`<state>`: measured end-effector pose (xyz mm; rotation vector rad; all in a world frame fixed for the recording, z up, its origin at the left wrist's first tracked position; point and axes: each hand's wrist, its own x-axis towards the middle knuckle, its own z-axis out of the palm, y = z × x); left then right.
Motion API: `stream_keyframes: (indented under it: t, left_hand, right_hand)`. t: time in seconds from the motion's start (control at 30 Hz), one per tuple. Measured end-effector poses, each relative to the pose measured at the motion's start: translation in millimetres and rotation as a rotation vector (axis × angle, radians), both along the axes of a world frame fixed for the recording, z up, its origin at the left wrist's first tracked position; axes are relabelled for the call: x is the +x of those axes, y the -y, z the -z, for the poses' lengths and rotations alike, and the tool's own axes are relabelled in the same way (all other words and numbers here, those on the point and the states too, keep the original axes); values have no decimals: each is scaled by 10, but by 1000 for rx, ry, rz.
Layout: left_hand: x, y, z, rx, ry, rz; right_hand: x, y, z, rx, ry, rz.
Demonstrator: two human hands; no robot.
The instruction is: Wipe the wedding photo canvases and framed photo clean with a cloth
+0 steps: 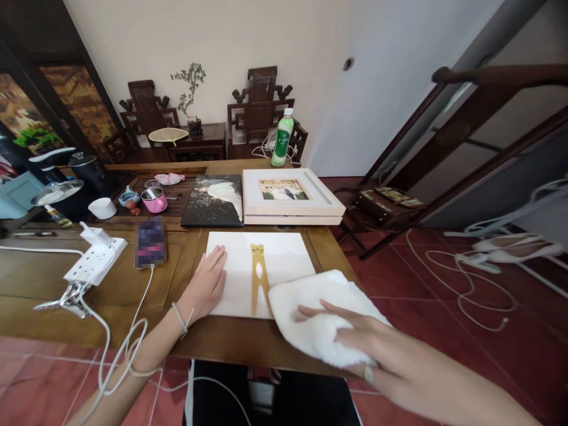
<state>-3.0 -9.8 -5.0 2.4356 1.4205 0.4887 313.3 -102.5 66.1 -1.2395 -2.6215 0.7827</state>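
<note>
A white board [279, 255] with a gold stand strip [258, 273] down its back lies flat at the near edge of the wooden table [57, 307]. My left hand [205, 285] rests flat on the board's left edge, fingers stretched out. My right hand [355, 343] presses a fluffy white cloth [310, 307] onto the board's near right corner, fingers spread over the cloth.
Behind the board lie a white picture frame [290, 195], a dark photo print [215, 201] and a phone [150, 242] on a cable. A white power strip [95, 255] sits left. A pink pot [154, 200], green bottle [283, 138] and carved chairs [261, 109] stand farther back.
</note>
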Motion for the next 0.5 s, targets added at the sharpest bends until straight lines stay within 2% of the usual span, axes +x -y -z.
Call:
stream_keyframes:
  t: [0.13,0.33,0.4,0.5]
  left_hand:
    - [-1,3,10,8,10,2]
    - [-7,3,19,25,15,0]
    - [-7,4,13,23,14,-3]
    - [-6,6,7,21,11,3]
  right_hand:
    - [-107,-431,111,146,-44,99]
    - [-656,-1101,163,304,-168,135]
    - [-808,-1179,229,318,-173,124]
    - [-910,-1065,345,332,-138,58]
